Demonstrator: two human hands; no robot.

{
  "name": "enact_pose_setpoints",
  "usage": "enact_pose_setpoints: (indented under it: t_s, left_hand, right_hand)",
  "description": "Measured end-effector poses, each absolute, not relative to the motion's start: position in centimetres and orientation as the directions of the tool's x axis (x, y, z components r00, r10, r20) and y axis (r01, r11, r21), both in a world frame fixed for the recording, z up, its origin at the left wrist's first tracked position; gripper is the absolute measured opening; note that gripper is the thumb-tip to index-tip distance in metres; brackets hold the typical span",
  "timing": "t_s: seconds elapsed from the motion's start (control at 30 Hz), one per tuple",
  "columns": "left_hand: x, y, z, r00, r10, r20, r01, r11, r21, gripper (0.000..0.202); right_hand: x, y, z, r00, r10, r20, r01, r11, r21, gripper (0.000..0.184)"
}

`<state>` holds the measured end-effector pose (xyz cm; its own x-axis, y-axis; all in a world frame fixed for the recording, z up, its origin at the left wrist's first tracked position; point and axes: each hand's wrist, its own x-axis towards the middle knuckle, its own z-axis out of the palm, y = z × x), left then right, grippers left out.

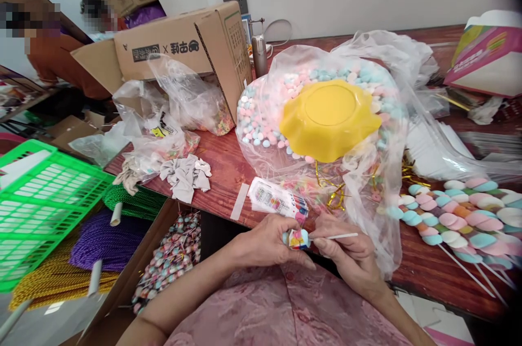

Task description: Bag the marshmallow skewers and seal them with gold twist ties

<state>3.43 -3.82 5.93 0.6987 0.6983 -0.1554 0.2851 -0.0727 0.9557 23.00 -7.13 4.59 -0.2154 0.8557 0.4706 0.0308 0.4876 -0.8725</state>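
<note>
Near the table's front edge, my left hand [271, 242] is closed round a small marshmallow pop [299, 239], pale blue with a colourful printed piece on it. My right hand [346, 248] pinches its thin white stick [342, 236], which points to the right. Just beyond my left hand lies a stack of printed white labels [271, 197]. Gold twist ties [336, 198] lie a little farther right. Behind them a clear plastic bag [265, 139] spreads over many pink, blue and white candies, with a yellow wavy-edged bowl [330, 117] upside down on top.
Several twisted marshmallow sticks [460, 215] lie at the right. An open cardboard box [171, 47] stands back left, with crumpled grey cloth [185, 174] before it. A green basket [49, 199], purple cord bundles [110, 240] and a box of wrapped pops [171, 253] are left. Two people sit farther off.
</note>
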Motion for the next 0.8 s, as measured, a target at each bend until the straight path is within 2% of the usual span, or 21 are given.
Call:
enact_pose_setpoints:
  t_s: [0.1,0.17,0.23,0.3,0.5,0.6,0.7,0.8]
  left_hand:
    - [3.7,-4.2,6.1,0.609,0.793,-0.024,0.41,-0.289,0.865,0.031]
    - [3.6,-4.2,5.9,0.537,0.834,0.127,0.499,-0.436,0.749,0.026]
    - [3.5,-4.1,5.6,0.493,0.827,0.272,0.564,-0.542,0.623,0.022]
    - [3.4,-3.9,5.3,0.481,0.799,0.361,0.593,-0.6,0.538,0.02]
    - [4.3,-4.0,5.2,0.486,0.749,0.451,0.542,-0.663,0.516,0.008]
    - [4.5,-4.2,5.3,0.476,0.788,0.39,0.536,-0.612,0.582,0.012]
    - [4.0,-4.0,6.2,0.535,0.83,0.158,0.503,-0.463,0.729,0.035]
    - [3.2,-3.2,7.5,0.727,0.676,-0.118,0.403,-0.281,0.871,0.055]
  right_hand:
    - [23.3,-7.0,4.7,-0.219,0.83,0.512,0.065,0.536,-0.842,0.021]
    - [23.7,-6.9,4.8,-0.223,0.835,0.503,0.084,0.531,-0.843,0.025]
    - [24.2,-6.8,5.0,-0.232,0.838,0.495,0.096,0.526,-0.845,0.026]
    - [24.4,-6.8,5.3,-0.24,0.819,0.521,0.108,0.556,-0.824,0.027]
    - [23.7,-7.3,5.7,-0.219,0.756,0.617,0.224,0.655,-0.722,0.033]
    - [23.6,-7.5,5.4,-0.205,0.715,0.668,0.243,0.698,-0.673,0.037]
    - [24.2,-7.5,5.3,-0.242,0.677,0.695,0.219,0.736,-0.641,0.039]
    - [25.1,-7.3,5.5,-0.327,0.67,0.666,0.178,0.736,-0.653,0.036]
